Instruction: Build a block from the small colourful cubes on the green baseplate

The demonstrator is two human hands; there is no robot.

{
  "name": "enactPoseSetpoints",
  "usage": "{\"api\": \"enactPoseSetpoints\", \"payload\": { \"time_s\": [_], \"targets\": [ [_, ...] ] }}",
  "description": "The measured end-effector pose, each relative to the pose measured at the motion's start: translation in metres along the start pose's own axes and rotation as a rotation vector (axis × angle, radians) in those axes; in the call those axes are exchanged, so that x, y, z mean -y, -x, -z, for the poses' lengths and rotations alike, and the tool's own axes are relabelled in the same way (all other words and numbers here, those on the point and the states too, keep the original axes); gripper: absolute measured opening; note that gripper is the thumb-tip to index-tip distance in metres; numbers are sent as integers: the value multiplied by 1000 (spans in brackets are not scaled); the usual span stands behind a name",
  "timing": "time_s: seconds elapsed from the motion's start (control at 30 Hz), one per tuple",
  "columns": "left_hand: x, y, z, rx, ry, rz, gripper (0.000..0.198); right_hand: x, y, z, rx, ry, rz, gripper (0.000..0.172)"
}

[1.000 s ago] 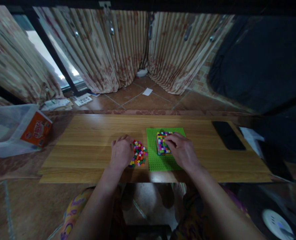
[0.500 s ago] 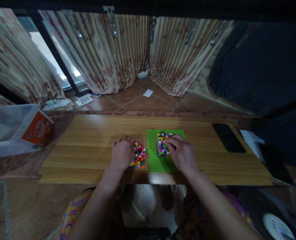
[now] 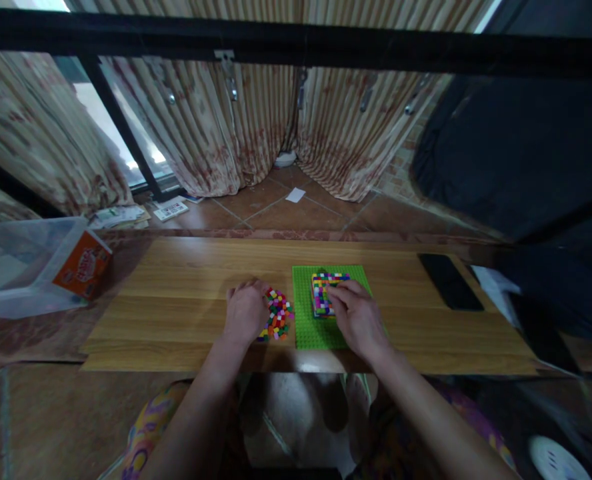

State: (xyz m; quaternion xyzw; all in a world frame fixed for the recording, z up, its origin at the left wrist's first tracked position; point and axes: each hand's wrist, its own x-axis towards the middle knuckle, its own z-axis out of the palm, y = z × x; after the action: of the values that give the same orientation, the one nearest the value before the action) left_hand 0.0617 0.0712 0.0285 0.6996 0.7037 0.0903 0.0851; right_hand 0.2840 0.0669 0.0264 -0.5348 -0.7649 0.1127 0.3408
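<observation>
A green studded baseplate lies on the wooden table, and a block of many-coloured small bricks stands on it. My right hand is over the block's right side, thumb and forefinger pinched together at its top; whatever they hold is too small to make out. To the left of the baseplate is a loose pile of small coloured bricks. Against the pile's left edge rests my left hand, back upward with fingers curled, its fingertips partly hidden.
A black phone lies on the right of the wooden table. Beyond the table's left end stands a clear plastic bin with an orange label. White paper and a dark flat device are off the right end.
The camera view has tilted up slightly, so everything sits a little lower. My right hand stays at the block with its fingers pinched; my left hand remains by the pile.
</observation>
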Motion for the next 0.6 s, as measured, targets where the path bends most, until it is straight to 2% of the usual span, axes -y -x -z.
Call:
{"api": "enactPoseSetpoints", "payload": {
  "time_s": [0.2,0.4,0.6],
  "targets": [
    [3,4,1,5,28,-32,29,0,-1,3,-102,-153,-99,24],
    [6,4,2,34,72,-29,24,7,-5,2,-96,-192,-69,21],
    [5,1,0,68,113,26,29,12,-5,-1,-71,-216,-50,20]
  ]
}}
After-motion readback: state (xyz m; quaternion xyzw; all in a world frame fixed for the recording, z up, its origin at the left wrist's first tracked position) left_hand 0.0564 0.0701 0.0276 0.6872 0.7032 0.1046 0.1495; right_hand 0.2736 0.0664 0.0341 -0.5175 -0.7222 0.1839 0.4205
